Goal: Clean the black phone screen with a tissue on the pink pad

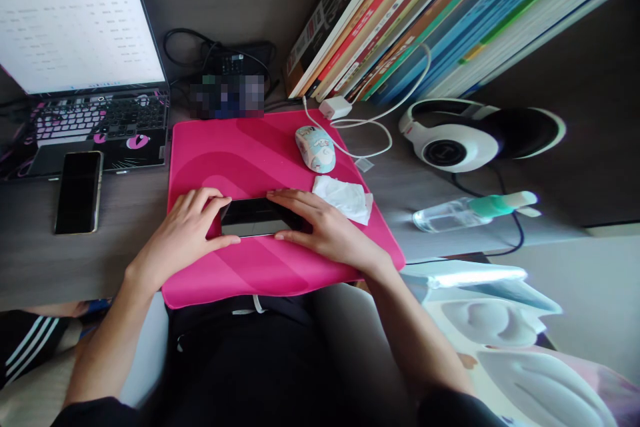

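Note:
A dark-screened smartphone (255, 215) lies sideways over the pink desk mat (225, 153), close to its front part. Its left end is gripped by my left hand (187, 227), the thumb at the near edge and the index finger at the far edge. My right hand (320, 223) grips the other end in the same way, its palm and fingers covering that end. Just beyond my right hand, a folded white tissue (345, 199) rests on the mat. A patterned light-blue mouse (315, 149) sits farther back.
At the left stand an open laptop (100, 127) and a second phone (79, 192). Leaning books (380, 27) line the back, with a white charger (335, 107) and cable before them. White headphones (455, 140) and a clear spray bottle (450, 215) lie at the right.

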`<action>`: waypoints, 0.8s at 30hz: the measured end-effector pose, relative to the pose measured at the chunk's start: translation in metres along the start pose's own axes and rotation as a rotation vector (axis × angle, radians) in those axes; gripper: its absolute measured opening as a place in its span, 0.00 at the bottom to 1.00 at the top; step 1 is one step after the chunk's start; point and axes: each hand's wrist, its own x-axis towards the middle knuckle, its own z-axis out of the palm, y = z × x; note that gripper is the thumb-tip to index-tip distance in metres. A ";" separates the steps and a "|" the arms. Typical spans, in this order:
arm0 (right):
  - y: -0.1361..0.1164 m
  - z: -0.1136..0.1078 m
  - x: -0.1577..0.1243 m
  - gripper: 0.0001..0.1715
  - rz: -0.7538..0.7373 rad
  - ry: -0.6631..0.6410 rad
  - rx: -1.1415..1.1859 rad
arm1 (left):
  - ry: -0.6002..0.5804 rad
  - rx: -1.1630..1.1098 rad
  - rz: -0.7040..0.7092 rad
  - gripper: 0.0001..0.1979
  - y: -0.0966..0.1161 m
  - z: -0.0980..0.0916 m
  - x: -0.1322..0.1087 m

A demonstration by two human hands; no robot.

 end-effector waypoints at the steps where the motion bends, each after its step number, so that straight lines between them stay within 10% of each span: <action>1: 0.000 0.000 0.000 0.37 -0.002 0.002 0.004 | 0.000 -0.003 0.000 0.33 0.000 0.000 0.000; 24: 0.001 0.000 0.001 0.38 0.010 0.005 0.027 | 0.009 -0.030 -0.013 0.33 0.001 0.000 0.001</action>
